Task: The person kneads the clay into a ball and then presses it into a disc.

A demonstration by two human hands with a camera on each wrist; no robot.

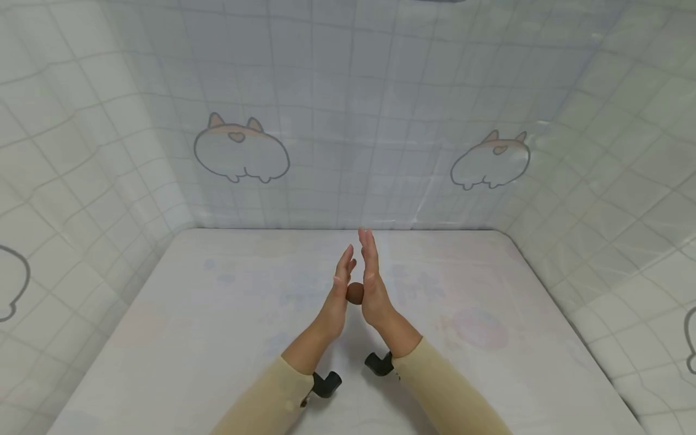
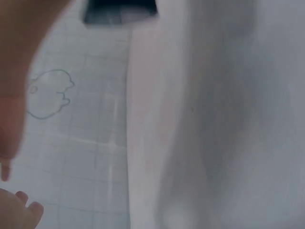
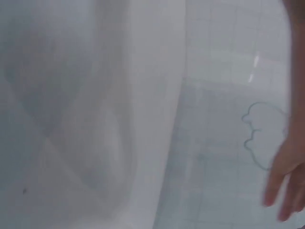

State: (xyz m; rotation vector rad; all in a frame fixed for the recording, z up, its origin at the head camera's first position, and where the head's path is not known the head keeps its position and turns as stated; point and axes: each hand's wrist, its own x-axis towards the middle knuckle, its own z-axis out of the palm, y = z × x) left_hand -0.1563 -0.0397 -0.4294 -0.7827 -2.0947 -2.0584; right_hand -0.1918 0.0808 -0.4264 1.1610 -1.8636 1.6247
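Note:
A small brown ball (image 1: 355, 293) sits between the two palms in the head view, touched from both sides. My left hand (image 1: 334, 305) presses it from the left with fingers straight, pointing up and away. From the right, my right hand (image 1: 375, 293) lies flat against it, its fingers also straight and reaching slightly farther. Both hands appear raised over the white table. The left wrist view catches only parts of hands at its left edge, and in the right wrist view blurred fingers (image 3: 286, 186) show at the right edge; neither shows the ball.
The white table (image 1: 217, 314) carries faint coloured prints. Pale grid-patterned sheets with cartoon animal outlines (image 1: 241, 151) stand around its back and sides. A black wrist camera (image 1: 326, 385) sits under the left cuff, another (image 1: 379, 364) by the right cuff.

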